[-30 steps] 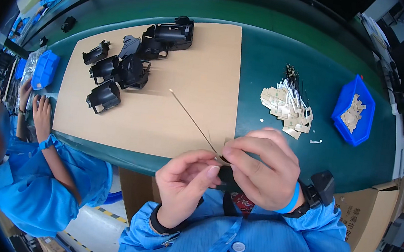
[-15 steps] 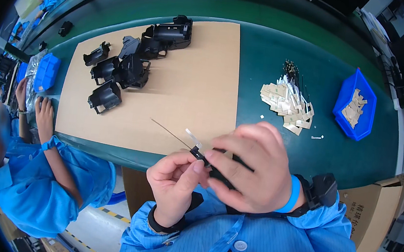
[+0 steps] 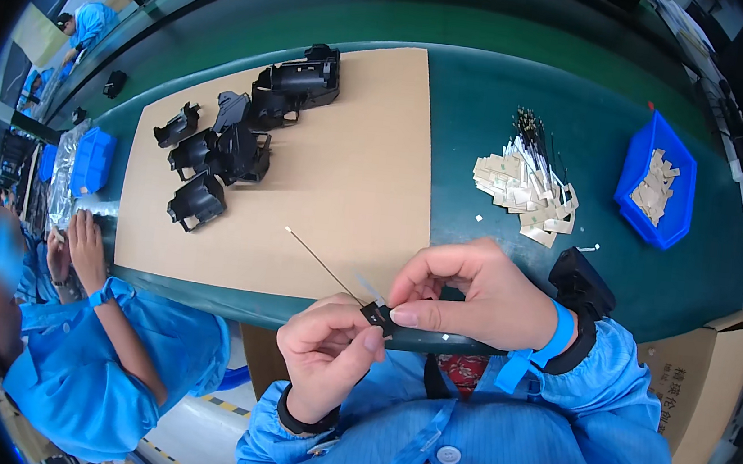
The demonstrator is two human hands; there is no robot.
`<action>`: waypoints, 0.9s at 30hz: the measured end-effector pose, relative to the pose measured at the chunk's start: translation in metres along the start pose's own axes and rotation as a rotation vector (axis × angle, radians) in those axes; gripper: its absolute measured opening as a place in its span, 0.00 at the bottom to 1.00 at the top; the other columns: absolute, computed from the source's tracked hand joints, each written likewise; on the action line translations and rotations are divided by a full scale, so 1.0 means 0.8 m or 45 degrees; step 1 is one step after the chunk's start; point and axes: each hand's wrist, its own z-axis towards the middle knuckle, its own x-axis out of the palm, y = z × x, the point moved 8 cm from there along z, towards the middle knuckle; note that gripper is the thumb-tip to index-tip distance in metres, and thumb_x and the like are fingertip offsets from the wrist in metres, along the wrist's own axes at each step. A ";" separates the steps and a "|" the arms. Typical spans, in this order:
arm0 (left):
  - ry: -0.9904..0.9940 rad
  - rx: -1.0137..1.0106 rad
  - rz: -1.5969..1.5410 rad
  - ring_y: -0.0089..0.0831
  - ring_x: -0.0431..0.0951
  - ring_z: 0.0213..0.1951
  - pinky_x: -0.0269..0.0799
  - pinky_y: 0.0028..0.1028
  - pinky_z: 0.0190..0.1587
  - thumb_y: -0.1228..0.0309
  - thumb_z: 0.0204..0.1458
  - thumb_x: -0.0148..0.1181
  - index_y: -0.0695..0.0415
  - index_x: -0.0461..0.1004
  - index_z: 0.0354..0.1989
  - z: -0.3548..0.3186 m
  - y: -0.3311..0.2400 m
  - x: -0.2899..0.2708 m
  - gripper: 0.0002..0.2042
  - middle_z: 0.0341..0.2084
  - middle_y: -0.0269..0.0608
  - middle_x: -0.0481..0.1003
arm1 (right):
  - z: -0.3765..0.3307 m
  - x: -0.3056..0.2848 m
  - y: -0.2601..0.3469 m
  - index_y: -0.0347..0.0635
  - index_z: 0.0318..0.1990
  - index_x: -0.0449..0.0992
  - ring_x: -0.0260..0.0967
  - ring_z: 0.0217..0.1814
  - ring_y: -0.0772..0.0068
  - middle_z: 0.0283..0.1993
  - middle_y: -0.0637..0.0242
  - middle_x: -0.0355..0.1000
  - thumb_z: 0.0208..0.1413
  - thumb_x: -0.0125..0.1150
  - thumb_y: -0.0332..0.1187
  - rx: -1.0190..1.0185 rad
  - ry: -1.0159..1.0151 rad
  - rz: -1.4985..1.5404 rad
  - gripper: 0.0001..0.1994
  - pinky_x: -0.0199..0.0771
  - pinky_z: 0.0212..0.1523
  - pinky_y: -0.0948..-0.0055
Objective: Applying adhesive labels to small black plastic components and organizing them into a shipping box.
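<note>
Above the table's near edge, my left hand (image 3: 321, 349) is closed, its thumb and fingers pinching a small black plastic part (image 3: 375, 315). From that part a thin brownish wire (image 3: 324, 267) with a pale tip sticks out toward the cardboard sheet. A narrow translucent strip (image 3: 371, 287) stands beside the wire. My right hand (image 3: 491, 299) is closed too, with its thumb and index fingertip at the part's right edge. The contact between those fingertips is partly hidden.
Several black plastic housings (image 3: 237, 153) lie on the brown cardboard sheet (image 3: 349, 184). Right of it is a pile of pale adhesive labels with wires (image 3: 525, 189). A blue bin (image 3: 683, 197) holds tan pieces. At left, a co-worker's hands (image 3: 87, 247) rest near another blue bin (image 3: 92, 162).
My right hand has drawn its fingers together into a pinch at the black part's edge; before, they were spread over it. The view has shifted slightly. The co-worker's hands have come closer together.
</note>
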 end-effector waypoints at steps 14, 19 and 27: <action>0.002 -0.109 0.121 0.23 0.71 0.19 0.66 0.19 0.22 0.81 0.46 0.55 0.68 0.71 0.29 0.002 0.001 0.012 0.03 0.20 0.43 0.72 | -0.016 -0.002 0.038 0.40 0.29 0.73 0.63 0.25 0.71 0.22 0.67 0.66 0.43 0.61 0.28 -0.569 -0.292 -0.594 0.04 0.60 0.26 0.73; 0.000 -0.347 -0.065 0.24 0.72 0.18 0.68 0.19 0.22 0.76 0.50 0.52 0.68 0.72 0.36 0.002 0.023 0.011 0.08 0.20 0.45 0.74 | -0.045 0.025 0.068 0.41 0.27 0.73 0.63 0.27 0.67 0.24 0.68 0.66 0.37 0.61 0.26 -0.964 -0.571 -1.241 0.07 0.58 0.29 0.70; -0.335 0.525 1.610 0.30 0.73 0.38 0.70 0.21 0.35 0.81 0.42 0.58 0.61 0.69 0.45 0.042 -0.076 -0.086 0.18 0.39 0.41 0.72 | -0.055 -0.015 0.076 0.39 0.25 0.73 0.61 0.25 0.66 0.23 0.65 0.67 0.34 0.64 0.22 -0.930 -0.768 -0.934 0.07 0.59 0.28 0.71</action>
